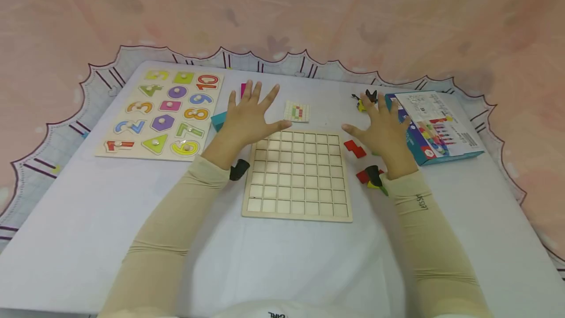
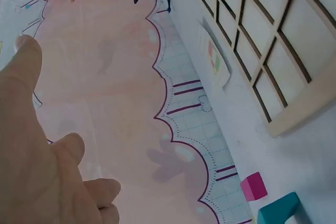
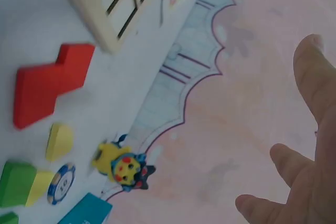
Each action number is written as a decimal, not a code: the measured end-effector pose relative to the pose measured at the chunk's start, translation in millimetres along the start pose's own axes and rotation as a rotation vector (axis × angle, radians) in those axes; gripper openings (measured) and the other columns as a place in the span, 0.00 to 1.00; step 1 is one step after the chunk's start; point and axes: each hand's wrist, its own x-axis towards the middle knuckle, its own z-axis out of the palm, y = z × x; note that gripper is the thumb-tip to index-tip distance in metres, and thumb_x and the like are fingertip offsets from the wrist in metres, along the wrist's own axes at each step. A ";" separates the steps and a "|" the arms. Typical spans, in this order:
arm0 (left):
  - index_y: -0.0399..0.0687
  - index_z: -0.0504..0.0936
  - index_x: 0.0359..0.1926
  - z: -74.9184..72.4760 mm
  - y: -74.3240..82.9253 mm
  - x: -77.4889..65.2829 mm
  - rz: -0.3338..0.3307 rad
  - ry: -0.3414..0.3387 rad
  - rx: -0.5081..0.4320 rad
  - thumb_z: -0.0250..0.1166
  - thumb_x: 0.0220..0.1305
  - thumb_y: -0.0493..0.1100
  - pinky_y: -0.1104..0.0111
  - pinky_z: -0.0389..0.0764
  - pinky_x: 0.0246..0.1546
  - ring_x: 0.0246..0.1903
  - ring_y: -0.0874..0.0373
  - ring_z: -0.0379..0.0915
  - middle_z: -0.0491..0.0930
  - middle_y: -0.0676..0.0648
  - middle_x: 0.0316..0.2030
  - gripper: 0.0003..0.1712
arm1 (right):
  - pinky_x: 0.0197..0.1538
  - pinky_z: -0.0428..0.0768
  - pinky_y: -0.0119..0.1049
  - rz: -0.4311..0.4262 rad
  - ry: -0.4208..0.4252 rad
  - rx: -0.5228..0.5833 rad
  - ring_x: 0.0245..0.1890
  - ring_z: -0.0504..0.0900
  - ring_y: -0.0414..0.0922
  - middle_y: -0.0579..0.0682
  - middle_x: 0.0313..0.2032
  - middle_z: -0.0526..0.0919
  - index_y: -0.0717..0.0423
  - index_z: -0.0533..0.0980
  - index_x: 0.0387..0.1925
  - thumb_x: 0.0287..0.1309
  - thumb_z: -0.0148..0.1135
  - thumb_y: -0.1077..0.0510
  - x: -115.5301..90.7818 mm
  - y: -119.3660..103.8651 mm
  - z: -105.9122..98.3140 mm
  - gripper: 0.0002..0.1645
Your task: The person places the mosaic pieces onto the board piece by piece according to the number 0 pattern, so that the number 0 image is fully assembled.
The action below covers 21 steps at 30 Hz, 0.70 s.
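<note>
Both hands hover over the table with fingers spread, holding nothing. My left hand is above the upper left corner of a wooden grid board, whose square cells show bare. My right hand is held past the board's right side, over loose coloured pieces. In the right wrist view, a zigzag red block lies beside the board's corner, near a yellow piece and a green block. A teal block and a magenta block lie to the left, partly hidden by my left hand in the head view.
A number puzzle board lies at the left. Behind the grid board is a small pattern card. A yellow figurine and a round chip stand near a blue box at the right. A patterned cloth hangs behind.
</note>
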 end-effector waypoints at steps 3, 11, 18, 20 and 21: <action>0.68 0.29 0.71 2.5 -4.4 0.5 0.008 -0.047 -0.013 0.38 0.54 0.80 0.46 0.27 0.67 0.70 0.48 0.18 0.28 0.43 0.72 0.51 | 0.56 0.30 0.76 0.006 -0.013 -0.004 0.67 0.25 0.67 0.57 0.72 0.30 0.36 0.37 0.72 0.49 0.46 0.23 1.3 8.7 -1.4 0.55; 0.60 0.33 0.72 7.6 -15.8 -1.1 0.062 -0.175 0.013 0.42 0.59 0.74 0.46 0.34 0.68 0.71 0.46 0.23 0.32 0.46 0.72 0.50 | 0.56 0.33 0.76 0.074 -0.082 0.008 0.67 0.40 0.69 0.62 0.71 0.43 0.44 0.43 0.72 0.55 0.49 0.29 5.4 27.1 -2.2 0.51; 0.53 0.39 0.73 16.2 -25.3 0.0 0.126 -0.280 0.004 0.47 0.62 0.69 0.46 0.39 0.68 0.71 0.44 0.26 0.36 0.42 0.72 0.48 | 0.59 0.37 0.73 0.132 -0.146 0.034 0.66 0.48 0.67 0.65 0.68 0.52 0.52 0.52 0.70 0.60 0.51 0.35 9.6 34.8 2.2 0.44; 0.53 0.39 0.73 19.9 -27.3 1.0 0.127 -0.309 -0.006 0.48 0.62 0.68 0.46 0.38 0.68 0.71 0.43 0.26 0.36 0.42 0.72 0.48 | 0.60 0.41 0.72 0.147 -0.163 0.039 0.66 0.50 0.67 0.65 0.67 0.54 0.54 0.55 0.69 0.60 0.51 0.36 11.8 37.0 4.2 0.43; 0.52 0.39 0.73 21.7 -28.3 1.4 0.127 -0.324 -0.008 0.49 0.62 0.67 0.46 0.38 0.68 0.71 0.43 0.26 0.37 0.41 0.72 0.48 | 0.60 0.43 0.72 0.154 -0.172 0.040 0.65 0.51 0.68 0.66 0.67 0.55 0.54 0.55 0.69 0.60 0.50 0.36 12.9 38.1 5.3 0.43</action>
